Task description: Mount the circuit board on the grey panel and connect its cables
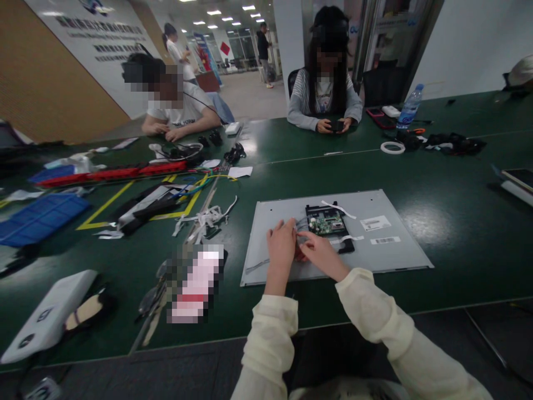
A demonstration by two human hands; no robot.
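Observation:
A flat grey panel (266,222) lies on the green table in front of me. On it sits a black bracket (346,244) with a green circuit board (331,223). White strips of tape (339,209) stick out from the bracket. My left hand (282,241) is closed over the panel, left of the board, beside some thin grey wires (302,223). Close against it, my right hand (321,251) is closed, its fingertips meeting the left ones. What they pinch is hidden. Something reddish (298,254) shows beneath the fingers. A grey cable end (257,265) rests at the panel's left.
Left of the panel are crumpled white strips (208,219), a pink-screened phone (197,286), a white device (50,314) and a blue tray (41,216). A tape roll (392,148) and water bottle (410,108) stand at the back right. Two people sit across the table.

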